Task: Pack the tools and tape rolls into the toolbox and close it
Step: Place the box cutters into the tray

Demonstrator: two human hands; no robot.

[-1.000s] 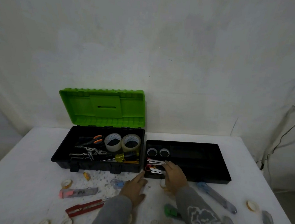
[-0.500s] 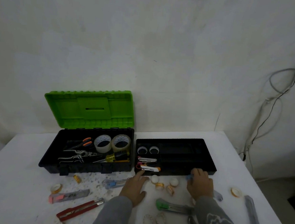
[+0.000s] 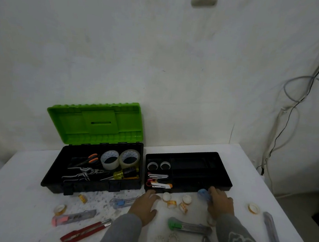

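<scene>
The black toolbox [image 3: 55,177] stands open with its green lid [image 3: 95,123] up; inside lie two big tape rolls [image 3: 120,158], scissors, pliers and a yellow-handled screwdriver [image 3: 124,173]. To its right sits the black tray [image 3: 225,175], with two small rolls and staplers in its left compartments. My right hand [image 3: 220,204] grips a blue utility knife [image 3: 203,194] just in front of the tray's front wall. My left hand [image 3: 144,205] rests flat on the table near the tray's front left corner.
Small tape rolls [image 3: 175,201] lie between my hands. A green knife [image 3: 186,226], a blue knife [image 3: 272,235], a red cutter [image 3: 85,232], a pink knife [image 3: 73,217] and a clear-blue knife [image 3: 123,202] are scattered on the white table [image 3: 15,195]. Cables hang at the right wall.
My right hand left the stapler compartment, moved right and took hold of the blue knife in front of the tray. The left hand stayed put. The view tilted up.
</scene>
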